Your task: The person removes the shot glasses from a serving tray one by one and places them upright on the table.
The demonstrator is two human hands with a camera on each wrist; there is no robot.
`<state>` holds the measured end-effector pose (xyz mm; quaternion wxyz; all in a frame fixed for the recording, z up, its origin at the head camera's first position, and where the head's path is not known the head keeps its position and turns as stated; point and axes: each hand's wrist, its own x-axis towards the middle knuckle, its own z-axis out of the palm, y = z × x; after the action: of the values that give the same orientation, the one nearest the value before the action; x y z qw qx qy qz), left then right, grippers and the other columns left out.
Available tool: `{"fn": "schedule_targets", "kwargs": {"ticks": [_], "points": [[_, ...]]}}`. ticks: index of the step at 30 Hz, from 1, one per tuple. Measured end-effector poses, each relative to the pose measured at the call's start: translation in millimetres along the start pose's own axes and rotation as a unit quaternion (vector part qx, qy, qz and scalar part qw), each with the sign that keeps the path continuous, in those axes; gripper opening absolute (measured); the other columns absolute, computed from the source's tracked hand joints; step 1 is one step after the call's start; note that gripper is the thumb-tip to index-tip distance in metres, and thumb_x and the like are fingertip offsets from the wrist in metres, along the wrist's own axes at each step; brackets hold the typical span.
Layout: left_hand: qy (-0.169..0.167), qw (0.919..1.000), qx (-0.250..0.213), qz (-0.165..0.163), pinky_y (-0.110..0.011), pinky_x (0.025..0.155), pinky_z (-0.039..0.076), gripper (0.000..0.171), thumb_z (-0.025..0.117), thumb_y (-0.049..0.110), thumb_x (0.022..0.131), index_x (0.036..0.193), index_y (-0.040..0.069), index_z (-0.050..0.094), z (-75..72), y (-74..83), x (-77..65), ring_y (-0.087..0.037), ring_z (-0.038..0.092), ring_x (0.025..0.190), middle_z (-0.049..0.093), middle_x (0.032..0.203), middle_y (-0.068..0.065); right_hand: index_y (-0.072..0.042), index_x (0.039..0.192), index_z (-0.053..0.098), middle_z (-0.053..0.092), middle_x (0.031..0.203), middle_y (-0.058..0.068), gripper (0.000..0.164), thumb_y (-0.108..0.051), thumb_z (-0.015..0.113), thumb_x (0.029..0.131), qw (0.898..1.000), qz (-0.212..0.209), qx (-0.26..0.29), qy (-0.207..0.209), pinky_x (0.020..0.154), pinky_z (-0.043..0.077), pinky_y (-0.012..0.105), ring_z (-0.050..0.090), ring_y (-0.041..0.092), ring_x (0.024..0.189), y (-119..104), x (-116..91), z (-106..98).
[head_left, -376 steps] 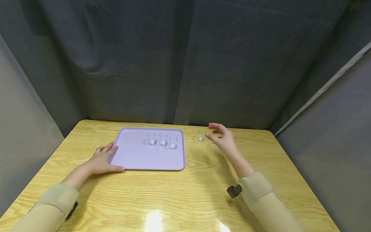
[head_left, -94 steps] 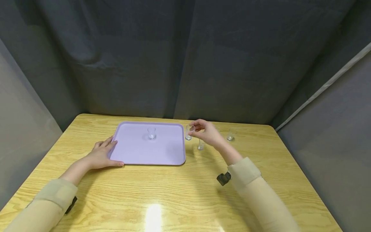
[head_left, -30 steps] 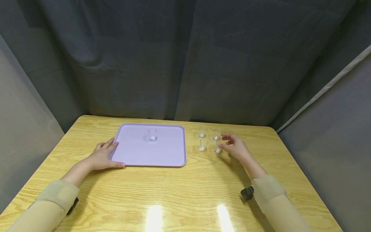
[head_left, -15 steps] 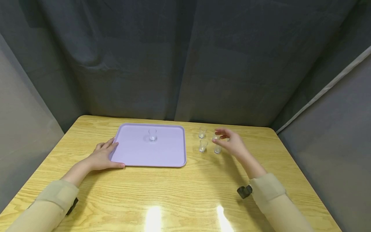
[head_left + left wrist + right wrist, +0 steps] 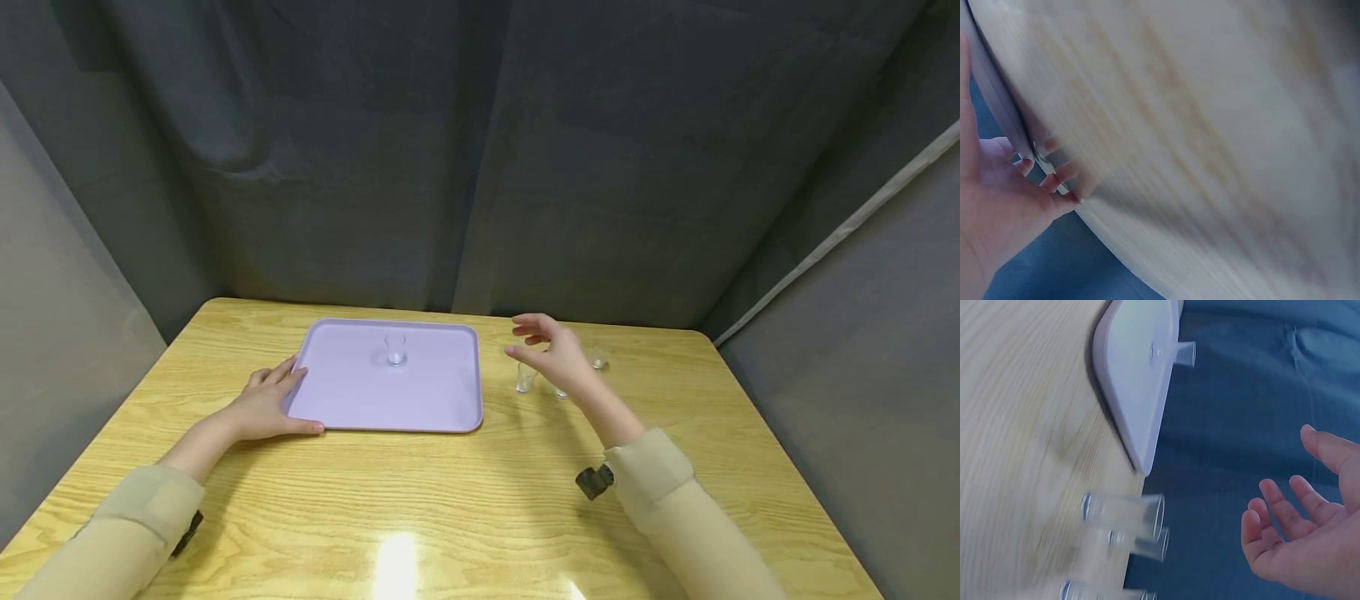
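My left hand (image 5: 262, 407) rests at the left end of the lilac tray (image 5: 360, 400), fingers on its left edge and thumb along the front edge. One clear shot glass (image 5: 395, 350) stands upright on the tray toward the back. My right hand (image 5: 557, 354) hovers empty over the glasses right of the tray, fingers spread and slightly bent, thumb apart. Below it stand a near-left shot glass (image 5: 526, 377) and another glass (image 5: 560, 392) partly hidden by the wrist. The right wrist view shows this hand (image 5: 1310, 531) clear of the nearby glass (image 5: 1124, 511).
A further shot glass (image 5: 598, 357) stands on the wooden table (image 5: 420, 500), right of my right hand. A dark curtain (image 5: 337, 167) hangs behind the table's back edge, and grey panels (image 5: 862, 375) flank both sides.
Two of the three glasses seen on the tray earliest are gone from it, and more stand on the table at right. My right hand, lately among them, has moved left. The left hand stays.
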<state>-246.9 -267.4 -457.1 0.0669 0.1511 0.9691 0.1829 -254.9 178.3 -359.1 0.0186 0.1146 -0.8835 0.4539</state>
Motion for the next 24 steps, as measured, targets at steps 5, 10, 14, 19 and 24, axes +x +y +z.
{"fn": "schedule_targets", "kwargs": {"ticks": [5,10,14,19,24], "points": [[-0.001,1.0,-0.002,-0.001,-0.072,0.096,0.024,0.118,0.068,0.073,0.064,0.147,-0.002,0.028,0.0,0.8,-0.1,-0.052,0.013,0.132,0.011,0.155,-0.025,-0.014,0.128,0.055,0.062,0.122,0.01,0.048,-0.024,0.073,0.084,1.0,-0.012,0.002,-0.012,0.09,0.047,0.044,0.055,0.033,0.113,-9,10,16],[-0.001,1.0,0.002,-0.002,-0.072,0.096,0.024,0.118,0.067,0.074,0.064,0.147,-0.001,0.028,-0.3,0.5,0.5,-0.052,0.013,0.132,0.011,0.155,-0.025,-0.013,0.126,0.057,0.063,0.121,0.009,0.046,-0.023,0.073,0.084,0.999,-0.022,0.016,-0.02,0.09,0.048,0.042,0.055,0.032,0.111,-16,20,34],[-0.002,1.0,0.004,-0.002,-0.072,0.096,0.024,0.118,0.067,0.074,0.064,0.147,-0.001,0.028,0.1,-0.5,1.0,-0.052,0.013,0.132,0.011,0.155,-0.024,-0.014,0.125,0.057,0.064,0.12,0.008,0.046,-0.023,0.073,0.083,0.999,-0.028,0.024,-0.021,0.088,0.049,0.039,0.056,0.031,0.109,-19,26,50],[-0.002,1.0,0.003,-0.002,-0.072,0.096,0.024,0.119,0.067,0.074,0.064,0.147,-0.001,0.027,0.4,-0.9,0.7,-0.052,0.012,0.132,0.01,0.155,-0.024,-0.011,0.126,0.057,0.064,0.119,0.008,0.048,-0.022,0.074,0.082,0.999,-0.032,0.031,-0.022,0.087,0.049,0.038,0.057,0.03,0.108,-22,34,70],[-0.001,1.0,0.005,-0.002,-0.072,0.096,0.024,0.119,0.066,0.075,0.064,0.147,-0.001,0.027,-0.5,0.4,-1.2,-0.053,0.012,0.132,0.01,0.155,-0.023,-0.009,0.126,0.058,0.065,0.119,0.01,0.049,-0.021,0.075,0.082,0.999,-0.038,0.027,-0.026,0.086,0.049,0.036,0.058,0.028,0.104,-24,42,90]]}}
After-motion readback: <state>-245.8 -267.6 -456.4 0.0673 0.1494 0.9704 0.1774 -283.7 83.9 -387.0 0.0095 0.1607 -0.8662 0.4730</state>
